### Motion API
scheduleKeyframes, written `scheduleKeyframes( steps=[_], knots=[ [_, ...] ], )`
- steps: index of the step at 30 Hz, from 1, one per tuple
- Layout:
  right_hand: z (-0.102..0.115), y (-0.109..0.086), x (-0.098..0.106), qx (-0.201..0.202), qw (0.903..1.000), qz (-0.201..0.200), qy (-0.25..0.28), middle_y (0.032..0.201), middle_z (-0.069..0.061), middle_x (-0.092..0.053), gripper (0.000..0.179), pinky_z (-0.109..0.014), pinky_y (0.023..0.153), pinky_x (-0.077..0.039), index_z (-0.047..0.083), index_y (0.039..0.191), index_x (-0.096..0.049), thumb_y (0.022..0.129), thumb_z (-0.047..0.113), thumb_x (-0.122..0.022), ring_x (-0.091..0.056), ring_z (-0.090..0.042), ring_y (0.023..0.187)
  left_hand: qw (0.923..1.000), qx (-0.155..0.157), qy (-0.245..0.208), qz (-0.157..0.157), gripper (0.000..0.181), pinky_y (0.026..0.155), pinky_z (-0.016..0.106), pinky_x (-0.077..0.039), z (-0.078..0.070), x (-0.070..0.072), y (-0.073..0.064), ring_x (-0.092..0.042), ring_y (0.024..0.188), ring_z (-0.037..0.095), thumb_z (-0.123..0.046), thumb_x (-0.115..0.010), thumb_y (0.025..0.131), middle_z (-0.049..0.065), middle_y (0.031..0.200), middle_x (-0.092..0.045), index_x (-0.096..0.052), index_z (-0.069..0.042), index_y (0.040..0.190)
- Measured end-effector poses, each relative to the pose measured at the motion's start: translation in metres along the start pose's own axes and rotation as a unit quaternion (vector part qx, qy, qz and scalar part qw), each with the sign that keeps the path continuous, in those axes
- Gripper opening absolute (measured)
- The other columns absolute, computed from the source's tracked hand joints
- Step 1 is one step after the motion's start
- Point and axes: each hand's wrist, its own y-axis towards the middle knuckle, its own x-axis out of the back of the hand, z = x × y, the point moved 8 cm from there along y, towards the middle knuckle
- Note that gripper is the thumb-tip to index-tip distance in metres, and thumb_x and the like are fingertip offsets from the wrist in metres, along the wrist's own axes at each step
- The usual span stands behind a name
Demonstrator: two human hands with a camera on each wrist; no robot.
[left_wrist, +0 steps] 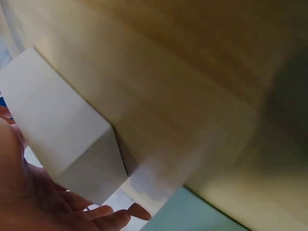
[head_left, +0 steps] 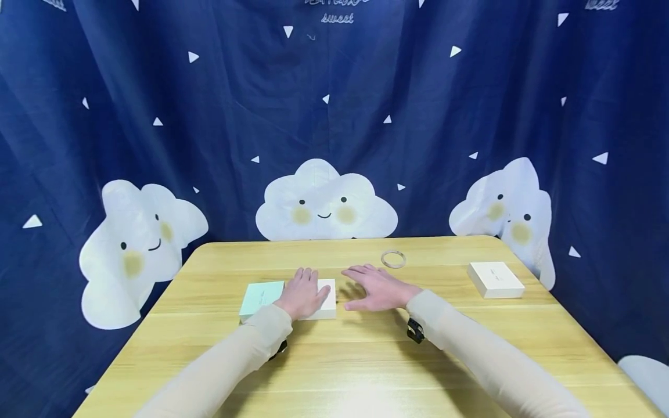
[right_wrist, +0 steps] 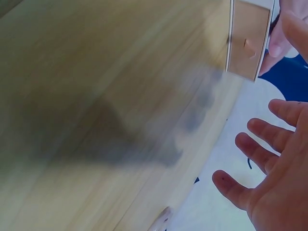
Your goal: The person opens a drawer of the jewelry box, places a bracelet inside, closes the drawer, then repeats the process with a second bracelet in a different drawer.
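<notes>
Navy curtain (head_left: 225,116) backs a wooden table (head_left: 366,360). Mid-frame, the left hand (head_left: 300,295) lies over a white box (head_left: 329,305), probably steadying it; whether it grips, I cannot tell. The right hand (head_left: 378,288), empty with fingers spread, faces its tan end (right_wrist: 248,29). Teal box (head_left: 261,295) left, ring (head_left: 394,267) and second box (head_left: 495,278) rightward presumably leave working room.

A green box (head_left: 262,296) and two white boxes (head_left: 495,278) are carried by a table (head_left: 345,357). A ring (head_left: 394,267) is laid farther back.

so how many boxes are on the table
3: mint box at left, white box under the left hand, another white box at far right; the arms could hide more.
</notes>
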Motion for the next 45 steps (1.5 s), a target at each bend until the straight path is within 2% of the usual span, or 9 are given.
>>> scheduleKeyframes(
  steps=[4, 12, 21, 24, 29, 33, 36, 40, 45],
  knots=[
    [-0.004, -0.004, 0.002, -0.008, 1.0000, -0.001, -0.003, 0.162, -0.008, -0.036, 0.084, -0.066, 0.115, -0.028, 0.020, 0.158, -0.035, 0.091, 0.061, -0.064, -0.033, -0.036, 0.148, 0.9998, 0.005, -0.014, -0.011, 0.074, 0.122, 0.055, -0.022, -0.002, -0.002, 0.000, -0.026, 0.148, 0.049, -0.045, -0.040, 0.105, 0.035, 0.155, -0.032, -0.033, 0.014, 0.149],
    [-0.010, -0.010, 0.004, -0.009, 0.9999, 0.000, -0.013, 0.162, -0.006, -0.036, 0.083, -0.066, 0.116, -0.024, 0.022, 0.158, -0.035, 0.091, 0.062, -0.063, -0.033, -0.035, 0.148, 0.9985, 0.037, -0.038, -0.012, 0.080, 0.122, 0.056, -0.020, 0.003, -0.010, 0.001, -0.021, 0.150, 0.049, -0.051, -0.038, 0.104, 0.034, 0.158, -0.028, -0.028, 0.011, 0.153],
    [-0.011, -0.019, 0.014, -0.012, 0.9999, -0.005, -0.004, 0.160, -0.009, -0.038, 0.081, -0.064, 0.119, -0.021, 0.019, 0.157, -0.037, 0.092, 0.057, -0.065, -0.034, -0.033, 0.148, 0.9973, 0.061, -0.039, 0.011, 0.083, 0.122, 0.058, -0.018, 0.006, -0.014, 0.000, -0.012, 0.153, 0.047, -0.057, -0.032, 0.104, 0.030, 0.163, -0.020, -0.020, 0.004, 0.158],
    [-0.015, -0.024, 0.018, -0.015, 0.9999, -0.004, -0.001, 0.161, -0.010, -0.038, 0.081, -0.063, 0.120, -0.020, 0.017, 0.157, -0.037, 0.092, 0.056, -0.066, -0.032, -0.036, 0.149, 0.9973, 0.061, -0.039, 0.014, 0.082, 0.122, 0.059, -0.017, 0.007, -0.014, -0.001, -0.011, 0.153, 0.047, -0.057, -0.032, 0.103, 0.029, 0.163, -0.019, -0.020, 0.003, 0.159],
    [-0.027, -0.032, 0.022, -0.023, 0.9997, -0.009, -0.005, 0.161, -0.010, -0.038, 0.082, -0.069, 0.115, -0.023, 0.020, 0.157, -0.038, 0.091, 0.059, -0.066, -0.032, -0.040, 0.148, 0.9974, 0.057, -0.043, 0.009, 0.082, 0.122, 0.060, -0.016, 0.006, -0.012, -0.002, -0.011, 0.152, 0.048, -0.056, -0.032, 0.103, 0.030, 0.163, -0.020, -0.021, 0.004, 0.158],
    [-0.035, -0.039, 0.027, -0.028, 0.9995, -0.014, -0.008, 0.160, -0.009, -0.039, 0.081, -0.072, 0.113, -0.024, 0.021, 0.156, -0.039, 0.090, 0.059, -0.066, -0.033, -0.037, 0.147, 0.9973, 0.058, -0.044, 0.009, 0.082, 0.122, 0.060, -0.016, 0.008, -0.012, -0.002, -0.010, 0.153, 0.048, -0.056, -0.031, 0.103, 0.030, 0.163, -0.020, -0.022, 0.004, 0.158],
    [-0.041, -0.045, 0.033, -0.032, 0.9992, -0.020, -0.015, 0.159, -0.009, -0.040, 0.080, -0.074, 0.111, -0.025, 0.021, 0.155, -0.041, 0.090, 0.059, -0.067, -0.033, -0.036, 0.148, 0.9973, 0.062, -0.038, 0.016, 0.082, 0.123, 0.059, -0.015, 0.011, -0.015, -0.001, -0.008, 0.153, 0.048, -0.057, -0.030, 0.103, 0.029, 0.164, -0.018, -0.020, 0.003, 0.159],
    [-0.048, -0.055, 0.043, -0.032, 0.9987, -0.029, -0.027, 0.158, -0.011, -0.042, 0.080, -0.076, 0.107, -0.028, 0.018, 0.154, -0.042, 0.089, 0.056, -0.069, -0.035, -0.040, 0.146, 0.9975, 0.063, -0.026, 0.020, 0.085, 0.122, 0.059, -0.015, 0.016, -0.021, 0.003, -0.007, 0.153, 0.047, -0.061, -0.026, 0.102, 0.028, 0.164, -0.018, -0.017, 0.001, 0.160],
    [-0.064, -0.069, 0.056, -0.052, 0.9978, -0.020, -0.035, 0.157, -0.012, -0.043, 0.084, -0.076, 0.107, -0.026, 0.018, 0.154, -0.043, 0.086, 0.060, -0.070, -0.037, -0.039, 0.144, 0.9972, 0.066, -0.027, 0.022, 0.086, 0.123, 0.059, -0.015, 0.018, -0.025, 0.006, -0.006, 0.154, 0.046, -0.063, -0.026, 0.102, 0.026, 0.165, -0.017, -0.017, -0.001, 0.160]
  ],
)
